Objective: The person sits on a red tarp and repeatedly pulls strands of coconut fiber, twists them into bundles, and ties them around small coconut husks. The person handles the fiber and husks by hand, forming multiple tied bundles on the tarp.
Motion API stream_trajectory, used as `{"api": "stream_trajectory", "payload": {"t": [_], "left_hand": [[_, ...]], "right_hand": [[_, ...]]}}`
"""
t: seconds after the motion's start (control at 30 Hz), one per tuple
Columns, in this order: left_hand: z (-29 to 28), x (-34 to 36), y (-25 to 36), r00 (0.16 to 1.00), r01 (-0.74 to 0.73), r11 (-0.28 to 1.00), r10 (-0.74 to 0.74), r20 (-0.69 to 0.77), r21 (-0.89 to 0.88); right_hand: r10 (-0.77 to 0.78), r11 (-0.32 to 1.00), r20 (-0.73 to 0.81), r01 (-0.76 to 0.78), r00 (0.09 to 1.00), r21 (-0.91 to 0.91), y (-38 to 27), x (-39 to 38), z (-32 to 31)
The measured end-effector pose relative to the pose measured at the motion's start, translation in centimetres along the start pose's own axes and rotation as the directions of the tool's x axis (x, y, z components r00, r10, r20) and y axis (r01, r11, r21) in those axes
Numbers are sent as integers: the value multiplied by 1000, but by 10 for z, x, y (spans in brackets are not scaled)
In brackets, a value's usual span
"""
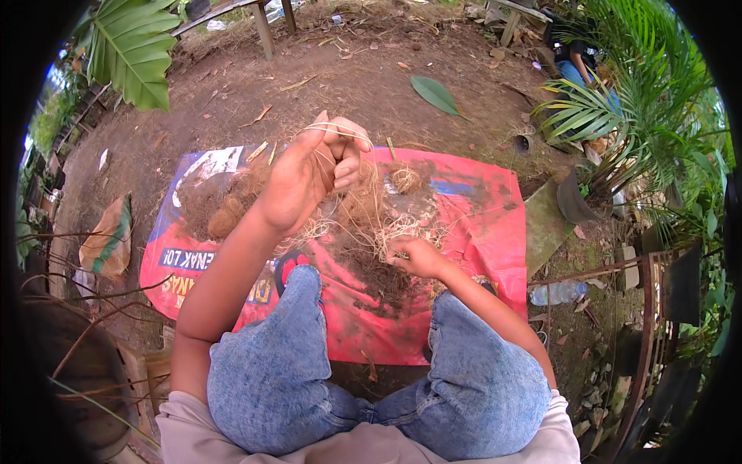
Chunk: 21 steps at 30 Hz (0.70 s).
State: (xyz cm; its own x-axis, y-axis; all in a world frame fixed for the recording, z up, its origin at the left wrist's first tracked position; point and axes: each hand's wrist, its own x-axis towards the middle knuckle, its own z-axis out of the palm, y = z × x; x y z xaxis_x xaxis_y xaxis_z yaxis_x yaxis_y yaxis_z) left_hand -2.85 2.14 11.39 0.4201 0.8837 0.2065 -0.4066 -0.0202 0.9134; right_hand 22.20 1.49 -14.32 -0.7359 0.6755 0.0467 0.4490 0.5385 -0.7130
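Note:
My left hand (313, 170) is raised above the red plastic sheet (483, 220), fingers curled on pale thin fibres that loop over the fingertips and trail down. My right hand (411, 251) is lower, fingers closed at a loose tangle of pale stringy fibres (417, 230). Brown fibrous clumps (226, 216) lie on the sheet to the left, with a small fibrous ball (403, 179) at the back. Dark crumbly material (382, 286) is spread beneath and in front of my right hand.
My denim-clad knees flank the sheet. A person in blue trousers (580, 62) is behind palm fronds (626, 100) at upper right. A wooden bench (263, 31) stands at the back. A plastic bottle (556, 292) lies right of the sheet, and a paper sack (106, 236) left.

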Motion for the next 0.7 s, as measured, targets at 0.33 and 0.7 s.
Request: {"api": "stream_trajectory", "payload": {"t": [0.33,0.7], "left_hand": [[-35,-8,-36,988,109,396,-144,-55,912],[-2,-21,-103,907,336,850,-408,104,406]], "right_hand": [[180,199,61,-97,982,975,-52,-10,-65],[368,322,-267,147,891,935,-111,-1,-102]]}}
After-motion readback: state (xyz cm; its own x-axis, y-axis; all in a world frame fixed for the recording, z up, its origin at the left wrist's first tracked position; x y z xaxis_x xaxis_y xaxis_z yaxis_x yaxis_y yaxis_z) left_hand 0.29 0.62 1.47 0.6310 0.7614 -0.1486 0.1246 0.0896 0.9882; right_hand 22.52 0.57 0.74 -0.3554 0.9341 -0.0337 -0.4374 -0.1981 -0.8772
